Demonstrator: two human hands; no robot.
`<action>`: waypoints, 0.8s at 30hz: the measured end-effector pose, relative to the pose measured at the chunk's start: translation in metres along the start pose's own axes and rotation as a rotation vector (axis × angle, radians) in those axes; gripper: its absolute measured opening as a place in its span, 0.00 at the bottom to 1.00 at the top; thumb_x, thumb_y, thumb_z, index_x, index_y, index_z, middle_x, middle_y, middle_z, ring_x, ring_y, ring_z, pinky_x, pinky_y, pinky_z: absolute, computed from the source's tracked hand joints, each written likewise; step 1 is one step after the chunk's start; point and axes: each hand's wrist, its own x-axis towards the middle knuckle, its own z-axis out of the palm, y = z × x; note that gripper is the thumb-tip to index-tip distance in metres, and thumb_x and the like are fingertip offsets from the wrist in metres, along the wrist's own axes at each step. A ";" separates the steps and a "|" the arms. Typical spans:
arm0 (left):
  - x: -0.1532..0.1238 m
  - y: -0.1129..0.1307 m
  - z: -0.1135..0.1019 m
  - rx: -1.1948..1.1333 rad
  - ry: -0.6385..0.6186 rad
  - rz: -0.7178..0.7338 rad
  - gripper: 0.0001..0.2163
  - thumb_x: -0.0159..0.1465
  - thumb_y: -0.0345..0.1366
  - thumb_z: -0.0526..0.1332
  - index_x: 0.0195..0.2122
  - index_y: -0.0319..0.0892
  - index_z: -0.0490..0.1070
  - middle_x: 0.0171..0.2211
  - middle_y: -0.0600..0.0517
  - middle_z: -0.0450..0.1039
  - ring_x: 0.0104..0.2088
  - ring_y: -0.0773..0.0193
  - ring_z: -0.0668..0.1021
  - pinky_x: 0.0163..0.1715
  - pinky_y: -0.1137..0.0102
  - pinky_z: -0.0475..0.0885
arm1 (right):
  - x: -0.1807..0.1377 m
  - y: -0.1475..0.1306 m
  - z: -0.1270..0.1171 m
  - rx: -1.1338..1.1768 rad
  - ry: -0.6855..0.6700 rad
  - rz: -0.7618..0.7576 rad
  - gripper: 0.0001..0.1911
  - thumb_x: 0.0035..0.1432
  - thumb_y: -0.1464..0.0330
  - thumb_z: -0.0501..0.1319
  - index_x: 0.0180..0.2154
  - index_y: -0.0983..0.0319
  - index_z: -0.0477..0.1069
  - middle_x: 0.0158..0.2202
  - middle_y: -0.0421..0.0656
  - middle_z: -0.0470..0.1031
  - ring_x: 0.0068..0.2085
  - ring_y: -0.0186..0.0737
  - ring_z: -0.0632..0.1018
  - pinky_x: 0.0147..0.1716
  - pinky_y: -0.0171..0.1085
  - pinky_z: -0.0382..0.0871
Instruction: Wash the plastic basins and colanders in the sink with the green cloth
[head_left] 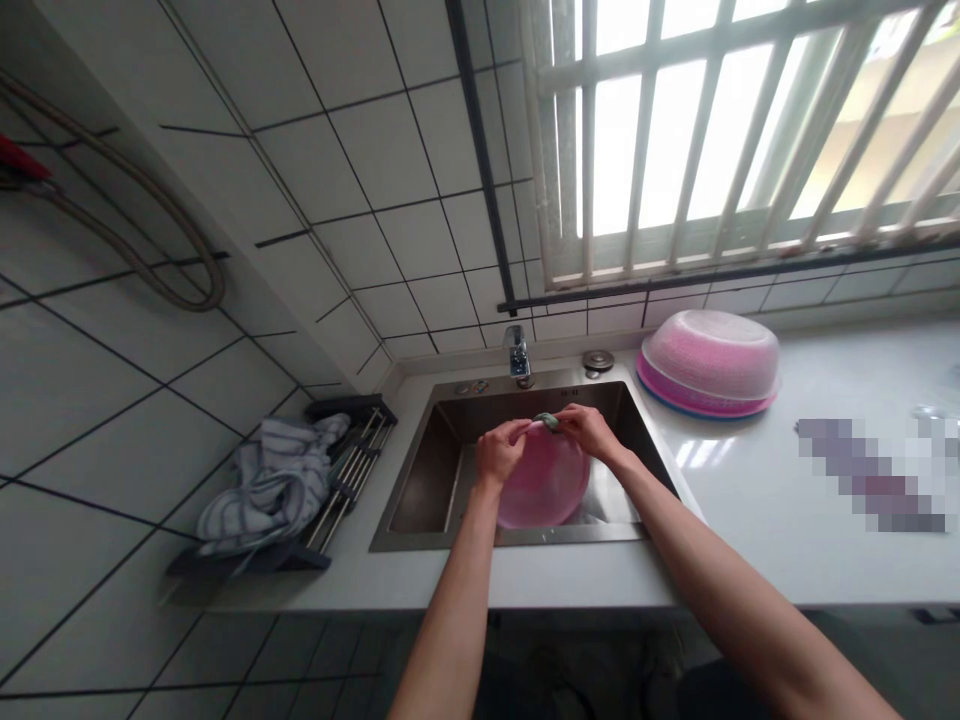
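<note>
A pink plastic basin [546, 485] is held tilted in the stainless steel sink [420, 500]. My left hand [501, 452] is closed on the basin's upper rim, its thumb and fingers reaching toward the top of the edge. My right hand [589, 430] pinches a small greenish cloth or scouring pad [550, 421] against the same rim. The two hands are only a short gap apart. A chrome faucet [517, 355] stands behind them at the sink's back edge; I cannot make out any water running from it.
Right of the sink, an upturned pink basin [712, 350] sits on the white counter [750, 540]. A round metal drain part [598, 361] lies by the faucet. On the left, a striped cloth [277, 475] covers part of a rack [360, 455]. A barred window [675, 150] is above.
</note>
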 end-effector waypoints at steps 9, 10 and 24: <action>0.001 -0.001 0.004 0.002 -0.036 -0.088 0.14 0.67 0.33 0.64 0.48 0.57 0.83 0.48 0.54 0.85 0.49 0.54 0.84 0.50 0.66 0.74 | 0.008 -0.001 -0.005 0.156 0.415 0.166 0.15 0.60 0.55 0.67 0.35 0.61 0.80 0.38 0.46 0.82 0.38 0.44 0.81 0.42 0.40 0.75; 0.001 0.000 0.004 0.008 -0.044 -0.079 0.13 0.67 0.33 0.64 0.48 0.58 0.83 0.48 0.54 0.85 0.49 0.54 0.84 0.49 0.66 0.73 | 0.007 -0.007 -0.003 0.159 0.393 0.122 0.15 0.59 0.55 0.68 0.34 0.61 0.80 0.39 0.46 0.81 0.38 0.43 0.81 0.42 0.39 0.75; 0.000 0.009 0.009 -0.023 -0.035 -0.070 0.12 0.69 0.35 0.63 0.48 0.57 0.82 0.47 0.53 0.85 0.50 0.55 0.83 0.46 0.69 0.71 | 0.004 -0.030 0.015 -0.090 0.063 -0.110 0.13 0.59 0.75 0.68 0.46 0.58 0.77 0.41 0.41 0.80 0.41 0.40 0.79 0.42 0.35 0.71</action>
